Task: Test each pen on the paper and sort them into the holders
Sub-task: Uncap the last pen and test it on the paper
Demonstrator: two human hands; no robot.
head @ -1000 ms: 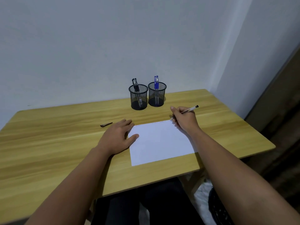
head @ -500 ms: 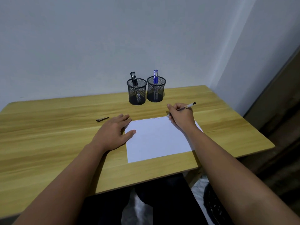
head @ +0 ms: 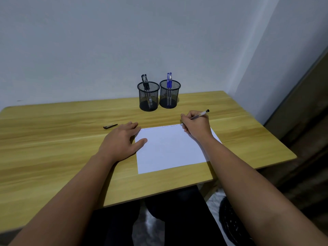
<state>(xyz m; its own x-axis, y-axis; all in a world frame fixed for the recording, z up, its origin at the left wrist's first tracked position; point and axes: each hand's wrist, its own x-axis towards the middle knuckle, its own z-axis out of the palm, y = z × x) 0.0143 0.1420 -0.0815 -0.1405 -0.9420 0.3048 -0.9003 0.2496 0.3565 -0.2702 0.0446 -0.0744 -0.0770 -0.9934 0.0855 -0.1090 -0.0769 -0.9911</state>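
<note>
Lying left of paper [head: 170, 148]: pen cap [head: 110, 126]; mesh holders [head: 148, 96] behind.

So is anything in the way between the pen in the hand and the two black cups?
Nothing visible is. The right hand holds the pen at the paper's far edge, and only bare table lies between it and the left cup and right cup.

Two bare forearms, no sleeves, no rings or watch, dark trousers [head: 177, 219] on legs
</note>
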